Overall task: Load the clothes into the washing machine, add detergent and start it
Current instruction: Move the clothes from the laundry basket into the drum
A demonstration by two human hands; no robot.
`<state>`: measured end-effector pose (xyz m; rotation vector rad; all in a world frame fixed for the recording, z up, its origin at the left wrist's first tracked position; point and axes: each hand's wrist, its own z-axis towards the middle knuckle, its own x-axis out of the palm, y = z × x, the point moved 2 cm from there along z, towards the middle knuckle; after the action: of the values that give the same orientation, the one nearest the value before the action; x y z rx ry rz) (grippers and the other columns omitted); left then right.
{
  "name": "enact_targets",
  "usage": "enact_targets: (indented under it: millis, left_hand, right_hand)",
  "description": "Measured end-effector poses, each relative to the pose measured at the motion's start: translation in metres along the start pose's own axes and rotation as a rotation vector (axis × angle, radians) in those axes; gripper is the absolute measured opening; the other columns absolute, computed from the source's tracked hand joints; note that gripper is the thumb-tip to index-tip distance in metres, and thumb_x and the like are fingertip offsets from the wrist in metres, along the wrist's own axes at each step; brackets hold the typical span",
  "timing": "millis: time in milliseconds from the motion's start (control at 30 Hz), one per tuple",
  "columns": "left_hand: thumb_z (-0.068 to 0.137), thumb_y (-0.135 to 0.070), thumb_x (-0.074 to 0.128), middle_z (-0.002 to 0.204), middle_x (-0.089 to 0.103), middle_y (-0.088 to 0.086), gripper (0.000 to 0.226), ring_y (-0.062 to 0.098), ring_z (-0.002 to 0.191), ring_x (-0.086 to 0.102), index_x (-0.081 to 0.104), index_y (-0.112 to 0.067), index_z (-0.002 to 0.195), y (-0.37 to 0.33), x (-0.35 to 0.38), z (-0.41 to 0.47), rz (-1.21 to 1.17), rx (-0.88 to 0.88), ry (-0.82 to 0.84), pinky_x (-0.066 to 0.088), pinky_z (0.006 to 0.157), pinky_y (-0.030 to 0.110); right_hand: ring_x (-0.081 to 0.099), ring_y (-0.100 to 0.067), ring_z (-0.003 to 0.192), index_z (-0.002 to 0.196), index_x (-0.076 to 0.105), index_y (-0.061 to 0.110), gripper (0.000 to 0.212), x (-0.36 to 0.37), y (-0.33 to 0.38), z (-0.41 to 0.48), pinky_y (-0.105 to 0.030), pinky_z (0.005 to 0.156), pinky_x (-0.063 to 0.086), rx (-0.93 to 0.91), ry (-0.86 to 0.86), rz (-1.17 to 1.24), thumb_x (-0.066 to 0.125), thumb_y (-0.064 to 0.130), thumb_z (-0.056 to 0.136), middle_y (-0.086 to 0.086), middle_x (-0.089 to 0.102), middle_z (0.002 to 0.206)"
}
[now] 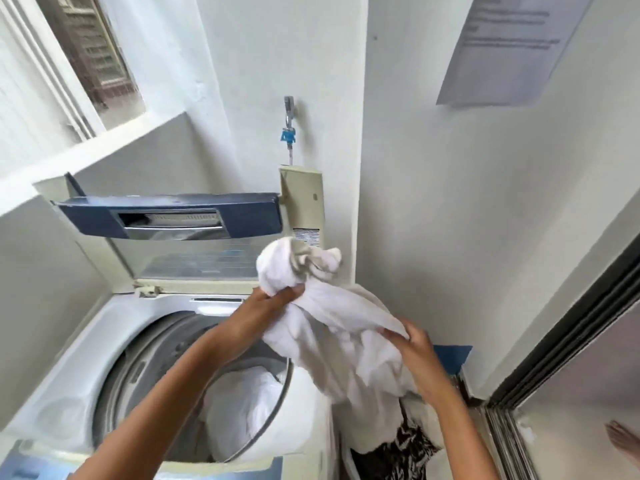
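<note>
A top-loading washing machine stands open below me, its lid raised against the wall. White laundry lies inside the drum. Both hands hold a bunched white cloth above the machine's right rim. My left hand grips its upper part, my right hand grips its lower right side. The cloth's tail hangs down toward a dark patterned garment in a basket beside the machine.
A tap with a blue hose fitting is on the wall behind the lid. A sliding door frame runs along the right. A paper notice hangs on the right wall. A window ledge is at left.
</note>
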<state>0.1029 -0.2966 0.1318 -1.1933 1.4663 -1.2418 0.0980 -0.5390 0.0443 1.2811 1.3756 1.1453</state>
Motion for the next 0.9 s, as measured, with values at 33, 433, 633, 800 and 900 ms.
enact_targets:
  millis: [33, 433, 633, 800, 900]
  left_hand:
    - [0.052, -0.054, 0.082, 0.110, 0.071, 0.006, 0.063, 0.021, 0.104, 0.067, 0.071, -0.017, 0.102, -0.003, -0.020, -0.014, -0.031, 0.014, -0.041, 0.052, 0.093, 0.035]
    - [0.071, -0.059, 0.067, 0.116, 0.068, -0.012, 0.063, 0.006, 0.108, 0.064, 0.057, -0.026, 0.124, -0.019, -0.184, -0.108, 0.071, 0.324, -0.318, 0.053, 0.080, 0.016]
    - [0.058, -0.041, 0.077, 0.103, 0.072, -0.017, 0.052, 0.000, 0.097, 0.066, 0.063, -0.030, 0.107, -0.013, -0.217, -0.108, 0.131, 0.320, -0.345, 0.054, 0.081, 0.018]
    - [0.067, -0.046, 0.075, 0.101, 0.071, -0.011, 0.033, -0.001, 0.098, 0.064, 0.065, -0.037, 0.098, -0.008, -0.242, -0.106, 0.161, 0.322, -0.454, 0.052, 0.084, 0.021]
    - [0.047, -0.058, 0.081, 0.099, 0.074, 0.002, 0.061, 0.019, 0.094, 0.069, 0.069, -0.026, 0.097, 0.000, -0.249, -0.104, -0.050, 0.259, -0.407, 0.055, 0.081, 0.037]
  right_hand:
    - [0.065, -0.009, 0.088, 0.092, 0.069, 0.020, 0.008, 0.012, 0.019, -0.001, -0.026, 0.078, 0.050, -0.045, 0.024, -0.005, 0.063, 0.020, 0.086, -0.001, 0.073, 0.088]
    - [0.066, -0.009, 0.090, 0.095, 0.068, 0.020, 0.021, 0.194, 0.165, 0.005, -0.027, 0.086, 0.048, -0.245, 0.303, 0.355, 0.053, 0.007, 0.088, 0.006, 0.073, 0.089]
    - [0.061, -0.011, 0.097, 0.106, 0.063, 0.019, 0.034, 0.245, 0.190, 0.010, -0.023, 0.085, 0.049, -0.307, 0.533, 0.493, 0.052, 0.001, 0.079, 0.001, 0.066, 0.104]
    - [0.059, -0.002, 0.079, 0.081, 0.068, 0.025, 0.030, 0.234, 0.151, 0.025, -0.019, 0.074, 0.044, -0.385, 0.279, -0.161, 0.055, -0.002, 0.085, 0.011, 0.067, 0.080]
    - [0.051, 0.006, 0.060, 0.069, 0.064, 0.021, 0.031, 0.228, 0.127, 0.026, -0.017, 0.059, 0.038, -0.279, 0.342, -0.297, 0.054, -0.004, 0.085, 0.018, 0.060, 0.060]
